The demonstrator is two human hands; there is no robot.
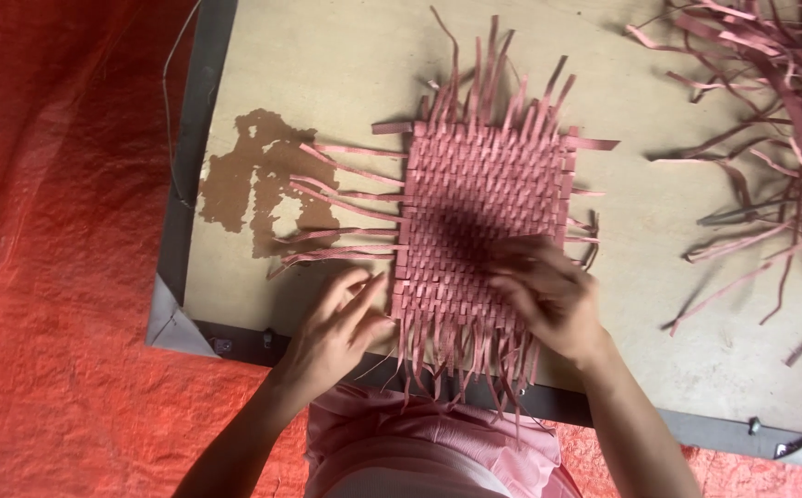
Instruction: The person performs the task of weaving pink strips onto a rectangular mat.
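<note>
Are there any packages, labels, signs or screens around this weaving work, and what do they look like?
None in view: only the pink woven strip mat on the beige board, a loose pile of pink strips at the far right, and the red plastic sheet underneath.

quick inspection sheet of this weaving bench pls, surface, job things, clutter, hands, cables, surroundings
surface: tan flat board with a dark grey metal frame, set at an angle; a brown patch on its left part.
job's things: square mat woven of pink flat strips, loose ends sticking out on all sides.
clutter: heap of loose pink strips at the board's right end, apart from the mat.
grippers: left hand at the mat's lower left corner, fingers on the strip ends there; right hand pressing on the mat's lower right part.
cables: one thin wire along the board's left edge.
surroundings: red-orange sheet under the board; pink clothing at the near edge.
</note>
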